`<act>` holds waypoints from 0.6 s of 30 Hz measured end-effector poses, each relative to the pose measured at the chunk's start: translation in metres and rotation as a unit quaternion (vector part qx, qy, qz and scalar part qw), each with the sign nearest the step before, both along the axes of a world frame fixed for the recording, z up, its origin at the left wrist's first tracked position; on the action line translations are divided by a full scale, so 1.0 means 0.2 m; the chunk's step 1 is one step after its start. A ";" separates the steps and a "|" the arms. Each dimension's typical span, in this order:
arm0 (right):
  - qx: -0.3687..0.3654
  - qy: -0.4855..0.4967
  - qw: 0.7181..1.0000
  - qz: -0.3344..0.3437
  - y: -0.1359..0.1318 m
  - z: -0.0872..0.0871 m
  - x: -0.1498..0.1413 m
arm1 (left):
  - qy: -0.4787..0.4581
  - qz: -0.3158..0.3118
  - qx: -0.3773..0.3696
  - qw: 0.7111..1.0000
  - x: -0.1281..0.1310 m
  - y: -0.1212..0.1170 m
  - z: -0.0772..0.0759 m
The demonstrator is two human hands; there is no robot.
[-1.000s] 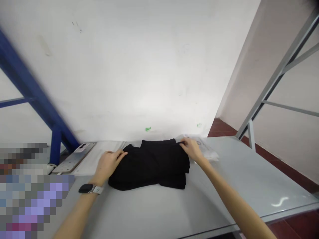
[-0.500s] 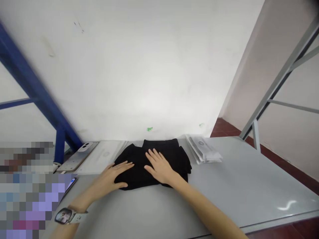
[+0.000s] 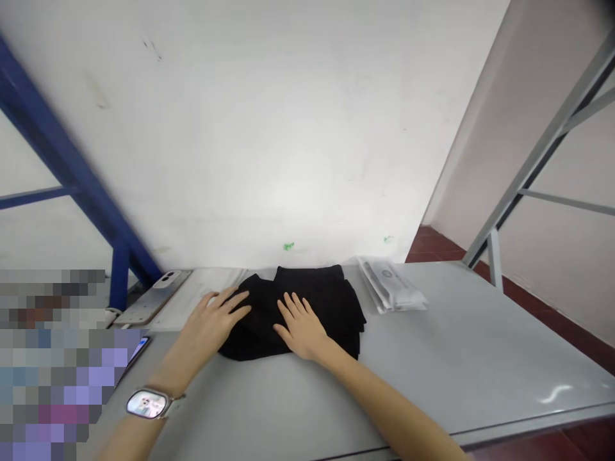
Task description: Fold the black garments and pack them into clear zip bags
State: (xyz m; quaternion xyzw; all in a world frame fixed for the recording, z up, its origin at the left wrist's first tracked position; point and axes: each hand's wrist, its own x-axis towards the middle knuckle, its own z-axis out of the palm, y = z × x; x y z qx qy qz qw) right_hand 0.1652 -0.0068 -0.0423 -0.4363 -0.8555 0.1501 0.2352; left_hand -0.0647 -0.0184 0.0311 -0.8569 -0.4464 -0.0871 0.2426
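Lying folded on the grey worktop (image 3: 471,346), close to the wall (image 3: 269,160): a piece of black fabric (image 3: 331,294), with clear packets (image 3: 394,291) off to the right and a phone (image 3: 151,301) to the left. Right hand (image 3: 305,333) palm down on the middle of the fabric, fingers straight and a little apart, gripping nothing. Left hand (image 3: 209,326) open too, fingers loosely spread over the left end, with no pinch to be seen. Looks light, soft and limp, hardly fragile; likely to bend wherever unsupported and to wrinkle under an uneven push. Shows stepped, layered edges at the right end, probably apt to slide over one another or fan out if caught singly. Best taken with all layers together at the left and right ends, or scooped from beneath with flat fingers, keeping the middle supported against sagging. Seems safe to press firmly, though smooth enough, perhaps, to skid on the glossy surface.
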 end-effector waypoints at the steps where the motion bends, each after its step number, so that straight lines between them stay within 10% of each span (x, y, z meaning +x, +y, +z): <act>1: -0.018 0.034 0.999 0.001 0.00 0.00 0.00 | -0.002 -0.008 0.019 1.000 0.05 0.00 0.04; 7: -0.096 0.380 0.914 -0.108 0.06 0.05 0.08 | -0.012 -0.087 0.046 0.995 0.45 0.00 0.15; 12: -0.043 0.499 0.846 -0.185 0.09 0.14 0.21 | -0.044 -0.159 -0.012 0.986 0.67 0.04 0.03; 18: -0.034 0.513 0.826 -0.229 0.10 0.16 0.25 | -0.226 0.016 -0.055 0.972 0.67 0.09 -0.15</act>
